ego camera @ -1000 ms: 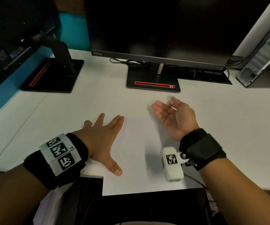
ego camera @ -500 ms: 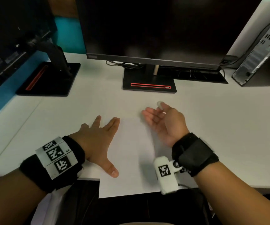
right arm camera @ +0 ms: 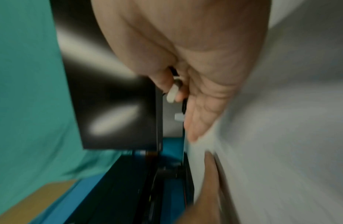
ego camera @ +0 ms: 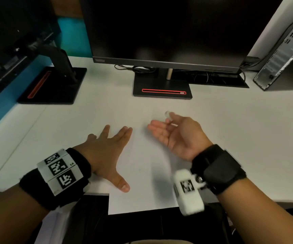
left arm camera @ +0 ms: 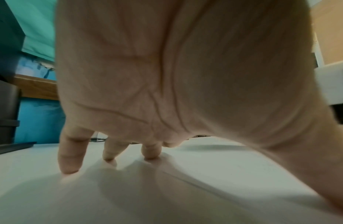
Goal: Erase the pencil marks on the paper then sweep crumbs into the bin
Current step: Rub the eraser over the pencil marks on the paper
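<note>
A white sheet of paper (ego camera: pixel 142 182) lies on the white desk (ego camera: pixel 248 138), its near edge hanging over the desk front. My left hand (ego camera: pixel 107 150) lies flat, fingers spread, on the sheet's left edge; the left wrist view shows its fingertips (left arm camera: pixel 68 166) pressing down. My right hand (ego camera: pixel 167 131) stands on its little-finger side on the sheet's far right part, palm facing left. Its thumb and forefinger pinch a small white eraser (ego camera: pixel 167 113), also seen as the eraser (right arm camera: pixel 171 94) in the right wrist view. The blur hides any pencil marks or crumbs. No bin shows.
A black monitor (ego camera: pixel 168 32) on a stand (ego camera: pixel 162 88) is at the back centre. A second monitor stand (ego camera: pixel 54 85) is at the back left. A computer tower (ego camera: pixel 283 55) stands at the back right, with cables behind the stand.
My right hand has slid a little left and toward me along the paper, still pinching the eraser. My left hand stays flat on the sheet.
</note>
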Demonstrator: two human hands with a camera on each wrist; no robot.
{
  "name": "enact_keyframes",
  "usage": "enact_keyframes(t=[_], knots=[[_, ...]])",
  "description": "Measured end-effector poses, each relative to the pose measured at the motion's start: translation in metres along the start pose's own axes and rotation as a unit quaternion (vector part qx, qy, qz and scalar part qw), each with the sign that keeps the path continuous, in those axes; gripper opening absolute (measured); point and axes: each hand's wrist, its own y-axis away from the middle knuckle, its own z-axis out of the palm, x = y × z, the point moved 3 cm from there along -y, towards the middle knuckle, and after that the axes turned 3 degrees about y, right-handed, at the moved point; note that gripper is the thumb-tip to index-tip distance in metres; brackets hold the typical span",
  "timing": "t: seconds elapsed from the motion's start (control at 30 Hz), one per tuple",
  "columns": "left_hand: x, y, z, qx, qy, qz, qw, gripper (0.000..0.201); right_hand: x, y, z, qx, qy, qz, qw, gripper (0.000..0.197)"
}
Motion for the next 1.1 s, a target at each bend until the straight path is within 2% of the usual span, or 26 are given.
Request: enact_keyframes(t=[0.03, 0.1, 0.13, 0.17, 0.2, 0.27, 0.3, 0.37, 0.4, 0.47, 0.53, 0.57, 0.6, 0.63, 0.73, 0.83, 0.9, 0.97, 1.03, 1.1], knots=[[0.000, -0.001, 0.000, -0.003, -0.005, -0.001, 1.000, 0.160, 0.012, 0.014, 0.004, -0.047, 0.071, 0.060, 0.995, 0.030], [0.003, -0.003, -0.001, -0.007, -0.015, -0.006, 1.000, 0.160, 0.039, 0.036, 0.005, -0.151, 0.218, 0.181, 0.947, 0.036], [0.004, -0.003, -0.002, -0.006, -0.019, -0.008, 1.000, 0.159, 0.048, 0.040, 0.002, -0.183, 0.254, 0.217, 0.924, 0.040], [0.006, -0.004, -0.002, -0.003, -0.020, -0.008, 1.000, 0.159, 0.049, 0.039, -0.001, -0.188, 0.250, 0.230, 0.921, 0.042], [0.008, -0.004, -0.003, 0.001, -0.019, -0.006, 1.000, 0.158, 0.043, 0.031, -0.006, -0.159, 0.213, 0.215, 0.940, 0.042], [0.009, -0.003, -0.002, 0.011, -0.017, -0.004, 1.000, 0.156, 0.016, 0.007, -0.018, -0.043, 0.103, 0.096, 0.989, 0.029], [0.009, -0.003, -0.002, 0.015, -0.019, -0.002, 1.000, 0.155, -0.001, -0.001, -0.025, 0.016, 0.045, 0.021, 0.999, 0.026], [0.009, -0.004, -0.001, 0.022, -0.027, 0.005, 0.999, 0.152, -0.024, -0.007, -0.040, 0.095, -0.037, -0.083, 0.991, 0.028], [0.009, -0.004, -0.001, 0.029, -0.031, 0.009, 0.999, 0.150, -0.029, -0.005, -0.044, 0.106, -0.050, -0.100, 0.988, 0.026], [0.011, -0.002, -0.004, 0.055, -0.039, 0.020, 0.998, 0.146, -0.025, 0.006, -0.038, 0.063, -0.013, -0.084, 0.994, 0.023], [0.017, 0.000, -0.006, 0.085, -0.043, 0.040, 0.995, 0.136, -0.012, 0.020, -0.027, -0.007, 0.093, -0.030, 0.995, 0.024], [0.020, 0.001, -0.006, 0.093, -0.041, 0.053, 0.993, 0.130, -0.004, 0.028, -0.020, -0.044, 0.171, 0.001, 0.984, 0.024], [0.024, 0.003, -0.005, 0.093, -0.035, 0.065, 0.993, 0.123, 0.004, 0.035, -0.015, -0.080, 0.264, 0.027, 0.961, 0.023], [0.026, 0.005, -0.003, 0.091, -0.026, 0.074, 0.993, 0.118, 0.011, 0.040, -0.013, -0.109, 0.361, 0.041, 0.925, 0.022], [0.028, 0.010, 0.002, 0.088, -0.003, 0.085, 0.992, 0.112, 0.016, 0.044, -0.010, -0.133, 0.604, 0.016, 0.785, 0.028], [0.023, 0.011, 0.007, 0.079, 0.003, 0.083, 0.993, 0.118, 0.009, 0.038, 0.001, -0.127, 0.755, -0.047, 0.641, 0.037], [0.020, 0.009, 0.010, 0.075, 0.009, 0.074, 0.994, 0.120, 0.011, 0.034, 0.010, -0.143, 0.812, -0.094, 0.557, 0.037], [0.017, 0.008, 0.011, 0.071, 0.025, 0.066, 0.995, 0.121, 0.017, 0.034, 0.019, -0.183, 0.842, -0.111, 0.495, 0.035], [0.016, 0.006, 0.012, 0.068, 0.019, 0.059, 0.996, 0.122, 0.018, 0.033, 0.026, -0.219, 0.862, -0.100, 0.447, 0.034], [0.016, 0.004, 0.011, 0.065, 0.006, 0.047, 0.997, 0.122, 0.010, 0.024, 0.029, -0.212, 0.868, -0.102, 0.436, 0.033]])
